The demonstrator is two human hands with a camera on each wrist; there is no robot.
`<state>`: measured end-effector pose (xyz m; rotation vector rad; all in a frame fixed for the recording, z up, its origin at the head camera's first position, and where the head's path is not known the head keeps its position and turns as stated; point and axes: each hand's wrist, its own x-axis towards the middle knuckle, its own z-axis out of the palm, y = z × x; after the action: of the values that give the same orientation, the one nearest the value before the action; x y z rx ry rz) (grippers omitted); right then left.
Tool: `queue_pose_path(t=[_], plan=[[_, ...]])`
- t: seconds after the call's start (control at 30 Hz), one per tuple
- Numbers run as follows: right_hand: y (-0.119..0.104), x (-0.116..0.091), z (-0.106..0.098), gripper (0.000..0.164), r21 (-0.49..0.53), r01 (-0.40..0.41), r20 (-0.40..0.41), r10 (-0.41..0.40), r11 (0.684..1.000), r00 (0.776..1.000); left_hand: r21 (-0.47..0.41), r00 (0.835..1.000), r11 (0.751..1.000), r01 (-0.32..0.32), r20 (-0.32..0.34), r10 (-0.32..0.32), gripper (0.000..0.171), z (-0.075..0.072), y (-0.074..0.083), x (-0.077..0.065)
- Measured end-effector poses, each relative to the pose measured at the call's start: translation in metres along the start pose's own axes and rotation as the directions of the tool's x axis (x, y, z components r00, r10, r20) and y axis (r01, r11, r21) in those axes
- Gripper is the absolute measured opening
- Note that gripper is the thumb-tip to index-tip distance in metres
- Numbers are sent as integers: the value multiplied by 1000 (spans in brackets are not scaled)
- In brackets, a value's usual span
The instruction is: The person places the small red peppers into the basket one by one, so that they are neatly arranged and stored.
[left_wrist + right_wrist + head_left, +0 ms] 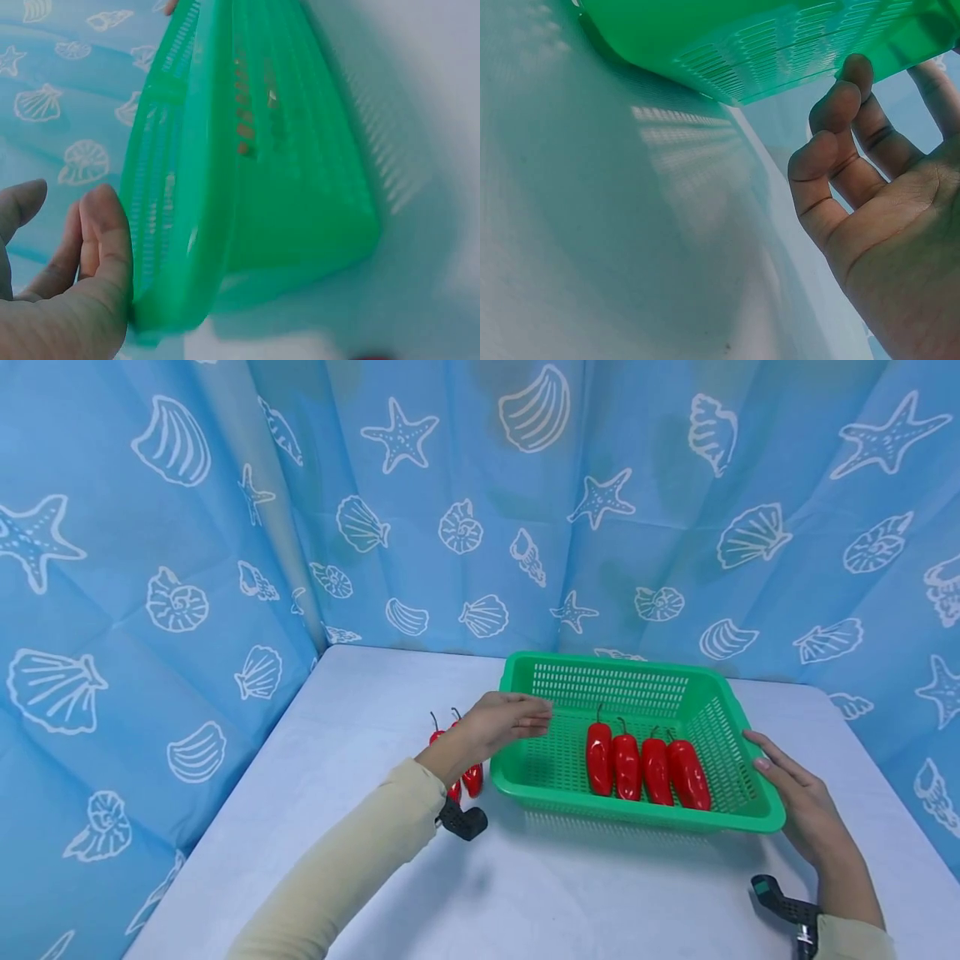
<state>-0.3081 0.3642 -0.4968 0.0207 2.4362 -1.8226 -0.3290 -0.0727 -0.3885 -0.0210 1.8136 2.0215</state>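
A green perforated plastic basket (600, 806) stands on the white table. Inside it several glossy red chili peppers (626, 767) lie side by side, stems pointing to the back. My left hand (506, 722) is over the basket's left rim, fingers extended and nothing held; in the left wrist view its thumb stands apart from the fingers (105, 225). At the opposite end, my right hand (802, 806) holds the right rim, thumb over it and bent fingers (836, 109) beneath. More red chili peppers (472, 779) lie left of the basket, partly hidden by my left arm.
A blue curtain (420, 568) with white shell and starfish prints hangs behind the table and along its left side. White tabletop (360, 718) extends left and in front of the basket. Black camera mounts (461, 820) sit on both wrists.
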Motion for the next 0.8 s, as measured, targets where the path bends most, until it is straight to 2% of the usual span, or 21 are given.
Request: queue_pose_path(t=[0.2, 0.5, 0.8], plan=[[-2, -1, 0, 56, 18, -17, 3, 17, 1000, 1000, 7, 1000, 1000, -20, -24, 20, 37, -18, 10, -7], [-3, -1, 0, 56, 56, -6, 15, 5, 998, 1000, 3, 998, 1000, -31, -62, 31, 43, -46, 1, -17], [-5, -1, 1, 56, 104, 1, 14, -2, 995, 1000, 25, 980, 999, -21, -196, 26, 45, -74, -12, -23]])
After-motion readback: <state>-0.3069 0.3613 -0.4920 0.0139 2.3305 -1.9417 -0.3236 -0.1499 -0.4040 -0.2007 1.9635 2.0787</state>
